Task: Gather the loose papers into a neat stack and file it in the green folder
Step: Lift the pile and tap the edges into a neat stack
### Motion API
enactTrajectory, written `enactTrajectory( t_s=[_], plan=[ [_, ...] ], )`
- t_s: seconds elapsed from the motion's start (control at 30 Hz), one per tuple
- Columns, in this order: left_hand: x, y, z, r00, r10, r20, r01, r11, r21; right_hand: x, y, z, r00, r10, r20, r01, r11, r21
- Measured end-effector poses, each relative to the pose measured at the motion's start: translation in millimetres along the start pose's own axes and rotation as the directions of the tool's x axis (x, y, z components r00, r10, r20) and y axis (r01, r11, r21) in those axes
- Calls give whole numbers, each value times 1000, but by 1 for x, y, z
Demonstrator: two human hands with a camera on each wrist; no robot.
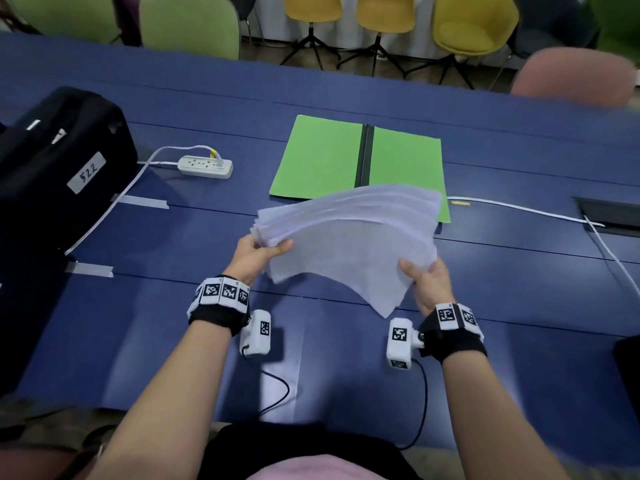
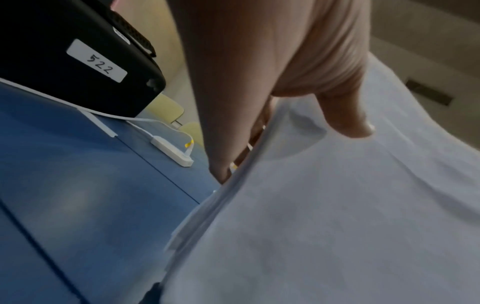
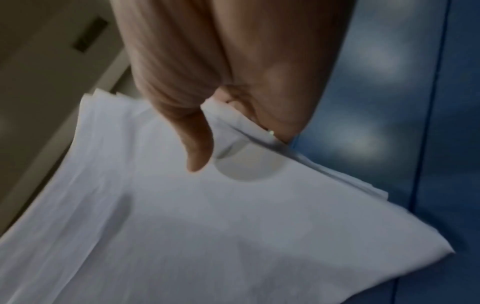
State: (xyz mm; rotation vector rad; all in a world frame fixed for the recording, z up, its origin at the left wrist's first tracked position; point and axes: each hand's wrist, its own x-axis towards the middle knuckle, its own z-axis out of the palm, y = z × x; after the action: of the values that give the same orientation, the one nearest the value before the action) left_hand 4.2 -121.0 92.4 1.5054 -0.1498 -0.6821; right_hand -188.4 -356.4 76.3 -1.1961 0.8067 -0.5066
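A fanned bundle of white papers [image 1: 349, 237] is held up above the blue table, bowed in the middle, its edges uneven. My left hand [image 1: 258, 252] grips its left edge, thumb on top and fingers underneath. My right hand [image 1: 424, 280] grips the right near edge the same way. The left wrist view shows the left thumb pressing on the papers [image 2: 324, 205]. The right wrist view shows the right thumb lying on the top sheet of the papers [image 3: 194, 226]. The green folder [image 1: 322, 157] lies open and flat on the table just beyond the papers, which cover its near right corner.
A black bag [image 1: 59, 161] labelled 522 stands at the left. A white power strip [image 1: 205, 166] with its cable lies beside it. A white cable [image 1: 526, 211] runs to a table hatch [image 1: 609, 213] at the right. Chairs line the far edge.
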Motion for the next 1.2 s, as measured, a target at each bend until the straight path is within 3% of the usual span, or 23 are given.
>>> enactTrajectory(
  t_s=[0.13, 0.37, 0.47, 0.57, 0.67, 0.87, 0.97, 1.03, 1.1, 1.2],
  plan=[
    [0, 8, 12, 998, 19, -53, -23, 997, -76, 0, -1, 7, 995, -24, -97, 26, 1000, 18],
    [-5, 19, 18, 980, 81, -183, -117, 973, -198, -5, -21, 4, 986, -164, -44, 163, 986, -17],
    [-7, 9, 22, 953, 38, -300, -88, 984, -155, -13, -12, 5, 991, -136, -11, 135, 990, -35],
    [-2, 3, 27, 921, -4, -389, -53, 989, -136, -13, -5, 3, 991, -107, -84, 110, 993, 34],
    [0, 11, 35, 928, 25, -372, -84, 986, -144, -7, -3, 1, 979, -97, -177, 104, 994, 31],
    [3, 10, 38, 963, 45, -265, -71, 993, -90, -4, -3, 2, 996, 8, -93, -10, 1000, -23],
    [0, 14, 38, 997, 62, -39, -61, 998, 9, 1, -7, 9, 984, -54, -172, 44, 997, -60],
    [0, 16, 37, 993, 76, 86, -92, 975, 203, 4, -8, 16, 972, -95, -216, 74, 992, -102],
    [5, 15, 34, 995, 92, 49, -104, 921, 377, 4, -10, 22, 973, -98, -209, 80, 992, -93],
    [13, 13, 26, 980, 97, -174, -49, 964, 262, -1, -10, 27, 985, -52, -163, 53, 999, 4]
  ],
)
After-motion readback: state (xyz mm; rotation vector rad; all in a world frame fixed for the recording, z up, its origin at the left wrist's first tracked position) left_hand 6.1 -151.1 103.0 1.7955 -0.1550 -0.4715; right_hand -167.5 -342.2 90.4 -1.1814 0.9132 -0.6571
